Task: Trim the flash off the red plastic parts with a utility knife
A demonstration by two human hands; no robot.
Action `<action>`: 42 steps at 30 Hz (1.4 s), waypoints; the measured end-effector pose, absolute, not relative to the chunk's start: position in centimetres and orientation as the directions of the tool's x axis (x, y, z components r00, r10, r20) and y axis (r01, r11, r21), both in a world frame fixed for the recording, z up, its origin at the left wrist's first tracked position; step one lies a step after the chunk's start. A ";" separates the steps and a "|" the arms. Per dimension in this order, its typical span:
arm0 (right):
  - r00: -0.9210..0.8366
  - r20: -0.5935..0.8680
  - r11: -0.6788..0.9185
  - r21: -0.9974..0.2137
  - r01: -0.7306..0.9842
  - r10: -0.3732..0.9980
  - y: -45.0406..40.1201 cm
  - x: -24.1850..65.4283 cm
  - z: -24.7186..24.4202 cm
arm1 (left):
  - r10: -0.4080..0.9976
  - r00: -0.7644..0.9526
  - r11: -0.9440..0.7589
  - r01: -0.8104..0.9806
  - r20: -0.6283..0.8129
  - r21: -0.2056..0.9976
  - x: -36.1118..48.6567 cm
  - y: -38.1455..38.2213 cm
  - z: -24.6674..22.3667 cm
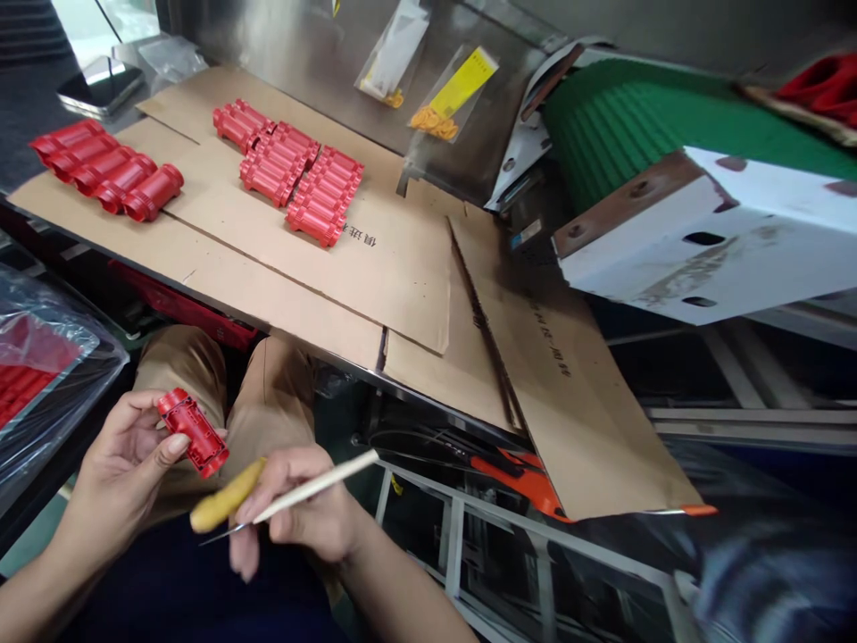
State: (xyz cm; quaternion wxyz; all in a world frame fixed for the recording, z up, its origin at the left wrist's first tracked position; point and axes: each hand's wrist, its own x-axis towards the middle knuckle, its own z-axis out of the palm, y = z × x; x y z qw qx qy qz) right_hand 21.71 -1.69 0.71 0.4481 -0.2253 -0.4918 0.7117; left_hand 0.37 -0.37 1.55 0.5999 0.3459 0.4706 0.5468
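Observation:
Between the thumb and fingers of my left hand (130,455) is a red cylindrical plastic part (194,432), tilted, with an opening and ridged collars at its ends. Close by on the right, my right hand (301,505) is closed around two tools. One has a thick yellow handle (228,496); what its far end looks like is hidden by the fingers. The other is a thin pale stick-like handle (321,484) with a narrow metal point reaching toward the lower left. Neither tool touches the red part.
Several red tubes stand in a row (107,170) at the table's left, and more lie in grouped blocks (274,165) on cardboard (395,286). Small bags with yellow rings (438,116) lie at the back. A white machine frame (723,241) juts in at right. A plastic-lined bin (100,357) stands left.

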 end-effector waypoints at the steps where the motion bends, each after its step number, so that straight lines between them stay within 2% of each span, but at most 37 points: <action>1: -0.431 0.189 0.042 -0.944 -0.328 0.883 -1.9 21.8 0.9 | 0.980 -0.045 0.167 -0.353 -0.196 0.921 0.5 -0.3 1.7; 3: -0.259 0.353 0.350 -0.935 -0.059 0.899 -2.1 21.9 1.2 | 0.975 -0.061 0.178 -0.362 -0.214 0.915 0.7 -0.1 2.0; 5: -0.172 0.479 0.502 -0.855 0.133 0.861 -2.3 21.9 1.3 | 0.969 -0.096 0.181 -0.349 -0.227 0.919 0.6 -0.2 2.0; 9: -0.198 0.578 0.609 -0.775 0.170 0.792 -2.4 21.6 0.8 | 0.957 -0.144 0.185 -0.360 -0.251 0.915 0.3 -0.5 1.9; 18: -0.197 0.610 0.638 -0.755 0.150 0.768 -2.3 21.4 0.7 | 0.960 -0.148 0.170 -0.365 -0.237 0.915 0.5 -0.5 2.2; 23: -0.281 0.558 0.615 -0.765 0.191 0.781 -2.0 22.0 0.8 | 0.956 -0.152 0.181 -0.361 -0.249 0.915 0.2 -0.3 1.7; 27: -0.373 0.629 0.727 -0.641 0.248 0.682 -1.9 22.4 0.8 | 0.962 -0.139 0.170 -0.374 -0.236 0.912 0.3 -0.2 1.8; 28: -0.356 0.645 0.733 -0.638 0.238 0.676 -1.9 22.4 0.8 | 0.964 -0.122 0.173 -0.383 -0.235 0.908 0.3 -0.2 1.8; 30: -0.259 0.631 0.679 -0.711 0.185 0.731 -1.9 22.1 1.0 | 0.968 -0.084 0.187 -0.382 -0.235 0.905 0.2 -0.4 1.8; 33: -0.140 0.539 0.557 -0.814 0.166 0.830 -1.7 21.1 1.1 | 0.971 -0.040 0.210 -0.320 -0.235 0.924 -0.1 -1.0 1.4; 42: -0.153 0.596 0.615 -0.759 0.215 0.789 -1.4 19.5 1.2 | 0.997 0.007 0.074 -0.187 -0.074 0.980 -0.2 -1.3 0.8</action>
